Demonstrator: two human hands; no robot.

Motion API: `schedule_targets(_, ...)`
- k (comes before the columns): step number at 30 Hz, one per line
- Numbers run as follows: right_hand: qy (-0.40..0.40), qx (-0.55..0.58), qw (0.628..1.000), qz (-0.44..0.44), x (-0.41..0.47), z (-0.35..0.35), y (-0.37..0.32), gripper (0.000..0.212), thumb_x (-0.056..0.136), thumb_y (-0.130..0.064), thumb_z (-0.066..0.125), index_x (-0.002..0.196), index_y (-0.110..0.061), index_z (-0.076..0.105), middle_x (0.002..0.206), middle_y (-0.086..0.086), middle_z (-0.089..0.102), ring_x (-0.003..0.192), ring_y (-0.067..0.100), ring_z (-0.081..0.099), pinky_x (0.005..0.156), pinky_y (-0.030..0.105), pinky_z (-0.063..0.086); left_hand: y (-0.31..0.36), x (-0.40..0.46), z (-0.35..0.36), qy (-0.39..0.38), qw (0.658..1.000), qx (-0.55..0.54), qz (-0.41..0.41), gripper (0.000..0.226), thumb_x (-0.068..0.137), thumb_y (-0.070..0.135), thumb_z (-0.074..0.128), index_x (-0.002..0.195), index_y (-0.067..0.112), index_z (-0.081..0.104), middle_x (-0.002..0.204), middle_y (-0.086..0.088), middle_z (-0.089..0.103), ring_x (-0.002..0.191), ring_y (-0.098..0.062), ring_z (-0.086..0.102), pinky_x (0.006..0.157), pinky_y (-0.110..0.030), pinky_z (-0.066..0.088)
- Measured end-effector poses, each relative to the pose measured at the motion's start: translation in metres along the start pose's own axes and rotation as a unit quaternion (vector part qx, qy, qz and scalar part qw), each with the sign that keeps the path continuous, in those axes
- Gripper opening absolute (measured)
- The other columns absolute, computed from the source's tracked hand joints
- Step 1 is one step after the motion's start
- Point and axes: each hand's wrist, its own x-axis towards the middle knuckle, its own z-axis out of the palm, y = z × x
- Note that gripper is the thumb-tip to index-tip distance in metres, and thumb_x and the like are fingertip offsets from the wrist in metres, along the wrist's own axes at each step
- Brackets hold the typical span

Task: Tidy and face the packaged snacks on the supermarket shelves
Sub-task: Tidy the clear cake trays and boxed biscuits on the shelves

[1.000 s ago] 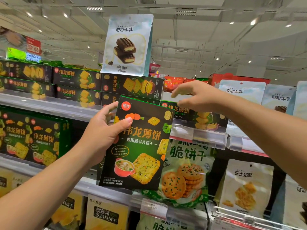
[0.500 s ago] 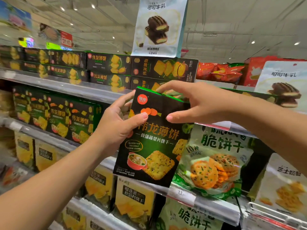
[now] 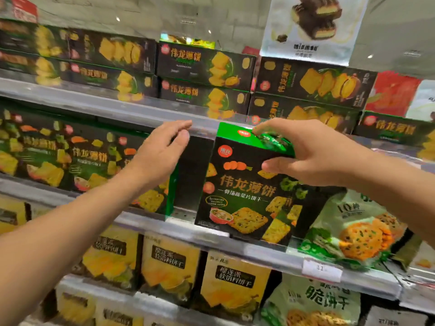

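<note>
A black and green cracker box point(image 3: 244, 194) stands upright at the front of the middle shelf point(image 3: 259, 251), face toward me. My right hand point(image 3: 303, 151) grips its top right corner, fingers over the green lid. My left hand point(image 3: 162, 154) is open, fingers spread, in front of the row of matching black cracker boxes point(image 3: 77, 161) to the left, near the dark gap point(image 3: 195, 175) between that row and the held box.
The top shelf holds stacked flat black cracker boxes point(image 3: 204, 67) with a white cookie pouch point(image 3: 313, 27) above. A green cracker bag point(image 3: 353, 229) sits right of the held box. Yellow durian boxes point(image 3: 169, 262) fill the shelf below. A price tag point(image 3: 322, 270) hangs on the middle rail.
My left hand has let go of the box and opened beside the neighbouring row. The right hand has carried the box down and back onto the middle shelf. My view moved closer.
</note>
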Motion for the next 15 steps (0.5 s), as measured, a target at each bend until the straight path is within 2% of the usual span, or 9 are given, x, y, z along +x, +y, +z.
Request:
schedule_targets(1,0.008,-0.008,1.000,0.011,0.003,0.006,-0.007,0.059,0.080,-0.049,0.070,0.131,-0.044,0.043,0.122,-0.004,0.063,0.106,0.022,0.058,0.085,0.043,0.050,-0.012,0.006,-0.006,-0.007,0.994,0.098,0.052,0.042,0.101,0.033,0.041,0.138,0.017,0.053,0.143,-0.003,0.050,0.132,-0.012,0.041,0.111,-0.023,0.029)
schedule_targets(2,0.012,-0.013,1.000,0.021,0.005,0.011,-0.013,0.059,0.080,-0.048,0.071,0.132,-0.043,0.043,0.124,-0.005,0.062,0.108,0.022,0.057,0.086,0.043,0.049,-0.022,0.011,-0.009,-0.013,0.980,0.173,0.102,0.045,0.097,0.031,0.043,0.137,0.013,0.055,0.144,-0.008,0.048,0.134,-0.021,0.040,0.112,-0.034,0.029)
schedule_targets(4,0.015,-0.009,0.999,0.038,0.007,0.019,-0.023,0.059,0.080,-0.046,0.071,0.133,-0.041,0.045,0.121,-0.008,0.061,0.106,0.019,0.056,0.085,0.041,0.048,-0.037,0.020,-0.016,-0.003,0.949,0.262,0.175,0.047,0.093,0.029,0.048,0.134,0.009,0.058,0.142,-0.015,0.050,0.134,-0.034,0.042,0.110,-0.051,0.029)
schedule_targets(6,0.026,0.005,0.998,0.057,0.009,0.023,-0.029,0.056,0.080,-0.045,0.071,0.131,-0.040,0.047,0.109,-0.012,0.059,0.092,0.014,0.055,0.075,0.034,0.046,-0.049,0.029,-0.020,0.009,0.935,0.292,0.203,0.047,0.092,0.027,0.049,0.133,0.007,0.058,0.139,-0.017,0.052,0.132,-0.039,0.044,0.108,-0.057,0.030)
schedule_targets(8,0.037,0.018,0.996,0.076,0.012,0.027,-0.033,0.053,0.081,-0.045,0.070,0.129,-0.041,0.049,0.100,-0.016,0.054,0.077,0.007,0.057,0.064,0.024,0.043,-0.059,0.035,-0.022,0.011,0.921,0.305,0.240,0.046,0.092,0.025,0.048,0.133,0.006,0.058,0.137,-0.018,0.053,0.127,-0.041,0.046,0.105,-0.056,0.032)
schedule_targets(11,0.052,0.024,0.995,0.086,0.019,0.033,-0.041,0.052,0.082,-0.045,0.070,0.129,-0.040,0.049,0.102,-0.018,0.053,0.081,0.006,0.052,0.067,0.010,0.035,-0.072,0.044,-0.027,0.012,0.901,0.313,0.301,0.045,0.092,0.021,0.044,0.130,0.002,0.059,0.131,-0.022,0.056,0.116,-0.044,0.053,0.099,-0.055,0.037)
schedule_targets(13,0.058,0.018,0.995,0.077,0.024,0.039,-0.048,0.053,0.083,-0.042,0.070,0.131,-0.037,0.049,0.107,-0.018,0.054,0.091,0.003,0.047,0.069,0.012,0.035,-0.081,0.048,-0.030,0.030,0.896,0.310,0.316,0.043,0.093,0.018,0.045,0.130,-0.001,0.057,0.130,-0.023,0.056,0.115,-0.043,0.052,0.101,-0.056,0.036)
schedule_targets(15,0.058,0.019,0.996,0.071,0.030,0.044,-0.054,0.053,0.083,-0.039,0.071,0.131,-0.037,0.048,0.116,-0.016,0.058,0.095,0.007,0.054,0.075,0.025,0.043,-0.091,0.051,-0.032,0.048,0.900,0.291,0.320,0.043,0.093,0.011,0.047,0.131,-0.007,0.054,0.131,-0.025,0.055,0.117,-0.043,0.049,0.106,-0.058,0.035)
